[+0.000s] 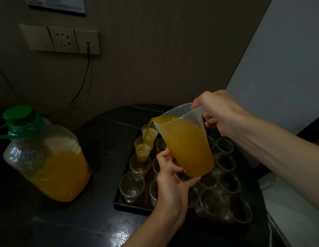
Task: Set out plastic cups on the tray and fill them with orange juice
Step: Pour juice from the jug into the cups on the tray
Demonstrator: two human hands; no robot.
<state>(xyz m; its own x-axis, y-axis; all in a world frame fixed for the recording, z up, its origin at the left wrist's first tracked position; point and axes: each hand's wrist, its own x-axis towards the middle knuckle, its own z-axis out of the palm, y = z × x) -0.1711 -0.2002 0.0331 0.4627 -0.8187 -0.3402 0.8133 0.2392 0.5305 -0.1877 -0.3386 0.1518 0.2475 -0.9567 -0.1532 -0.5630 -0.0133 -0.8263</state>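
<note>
Pouring is under way in the head view. The right hand (219, 113) has its fingers curled round the handle of a translucent plastic jug (189, 147) that is more than half full of orange juice. The left hand (171, 173) cups the jug's base from below, thumb on the near wall and fingers wrapped underneath. The jug's long axis slants from the base, near and right, up to the spout, far and left. A thin stream of juice (148, 129) falls from that spout, to the left of both hands.

The stream lands in a small clear plastic cup (142, 154) in the left column of a dark rectangular tray (130, 206), towards its far end. Just beyond it stands another cup (150, 131) topped with frothy juice. On the near side of the filling cup, in the same column, two empty clear cups (140, 165) stand in line. More empty cups fill the columns to the right.

The next move appears to turn on drawing the spout nearer along the left column. The left hand, lower and closer to those cups, looks best placed to steer it. A large clear bottle with a green cap (48, 163), part full of juice, stands on the dark worktop (101, 139) well left of the tray.
</note>
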